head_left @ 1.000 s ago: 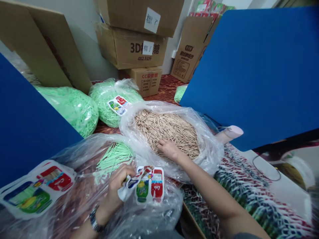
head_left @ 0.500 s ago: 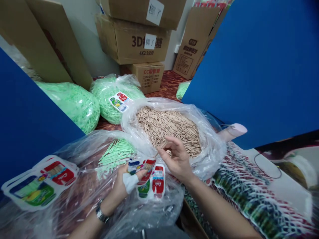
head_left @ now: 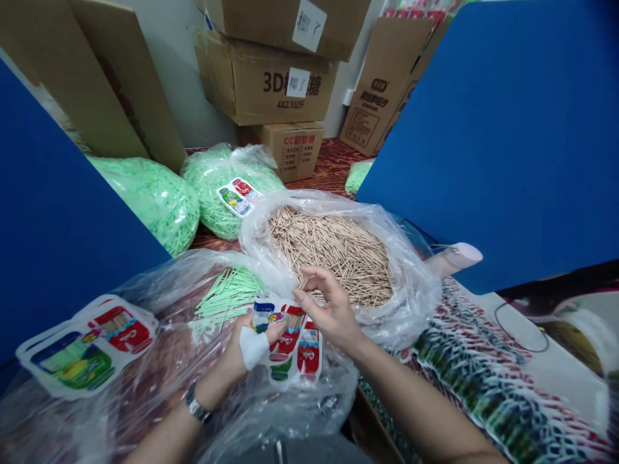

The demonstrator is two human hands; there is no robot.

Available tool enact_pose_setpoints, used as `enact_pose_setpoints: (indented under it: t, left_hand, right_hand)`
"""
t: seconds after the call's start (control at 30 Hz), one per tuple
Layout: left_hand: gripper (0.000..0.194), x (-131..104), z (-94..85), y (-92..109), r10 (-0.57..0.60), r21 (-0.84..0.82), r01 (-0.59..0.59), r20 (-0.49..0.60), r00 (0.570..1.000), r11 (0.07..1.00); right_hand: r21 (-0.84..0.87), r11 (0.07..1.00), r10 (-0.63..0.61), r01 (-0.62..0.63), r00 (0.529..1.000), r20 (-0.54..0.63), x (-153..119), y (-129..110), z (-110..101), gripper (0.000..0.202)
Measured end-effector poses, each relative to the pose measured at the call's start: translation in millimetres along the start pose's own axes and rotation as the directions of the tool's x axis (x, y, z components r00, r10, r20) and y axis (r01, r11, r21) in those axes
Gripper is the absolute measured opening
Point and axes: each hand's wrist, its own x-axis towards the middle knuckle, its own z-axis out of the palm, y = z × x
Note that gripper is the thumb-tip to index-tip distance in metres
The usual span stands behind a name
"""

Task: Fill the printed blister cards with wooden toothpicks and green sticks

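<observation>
My left hand (head_left: 236, 341), with a white patch near the thumb, is closed on a printed packet (head_left: 291, 320) with a red Cola panel and a blue panel. Brown sticks show in the packet's red panel. Pinched at the packet's upper right edge, my right hand (head_left: 331, 316) holds a few thin brown sticks, partly hidden by the fingers. Just beyond it lies an open clear bag full of brown sticks (head_left: 338, 248). Another Cola packet (head_left: 310, 353) rests beneath the held one. Loose green sticks (head_left: 227, 291) lie on plastic to the left.
Stacked finished-looking packets (head_left: 87, 348) lie at left. Behind are bags of green sticks (head_left: 217, 212), one with a packet (head_left: 239, 196) on top. Cardboard boxes (head_left: 271, 84) stand at the back. Blue panels (head_left: 483, 129) flank both sides. A pale cylinder (head_left: 459, 258) sits right of the bag.
My right hand has shifted slightly left, closer to the packet's edge. The held packet has turned to show more of its front. The whole view has shifted a little.
</observation>
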Motion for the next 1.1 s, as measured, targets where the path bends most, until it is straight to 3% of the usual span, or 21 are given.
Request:
enact_pose_setpoints:
  t: [0.07,0.2,0.43,0.57,0.77,0.93,1.1]
  left_hand:
    - [0.036,0.3,2.1,0.9,-0.035,-0.118,0.039,0.034,0.999,0.992]
    - [0.044,1.1,3.6,-2.8,-0.036,-0.229,0.029,-0.026,0.999,0.973]
    - [0.035,4.0,-1.0,-6.6,0.012,-0.032,-0.012,-0.012,1.0,0.999]
    - [0.037,4.8,5.3,-1.0,0.059,0.065,-0.054,-0.076,0.995,0.996]
    - [0.037,7.3,2.1,-6.1,0.046,0.015,-0.044,-0.172,0.984,0.999]
    - [0.044,7.1,-0.2,-8.3,0.055,-0.005,-0.057,-0.195,0.979,0.998]
    - [0.036,3.6,-3.9,-10.6,0.04,0.018,-0.038,-0.136,0.99,0.999]
  right_hand:
    - [0.017,0.998,0.059,-0.059,0.998,0.018,1.1,1.3,0.1,0.031]
    - [0.062,0.99,0.123,-0.13,0.987,0.101,4.4,5.4,-2.3,0.023]
    - [0.227,0.951,0.201,-0.21,0.978,0.062,6.5,14.4,6.8,0.019]
    - [0.283,0.937,0.206,-0.205,0.978,0.025,5.2,14.0,15.9,0.02]
    - [0.255,0.951,0.193,-0.174,0.98,-0.051,12.2,11.3,5.1,0.024]
    - [0.269,0.941,0.213,-0.205,0.977,-0.004,13.8,13.3,1.2,0.026]
    - [0.163,0.962,0.201,-0.221,0.971,0.128,12.4,14.3,-2.4,0.019]
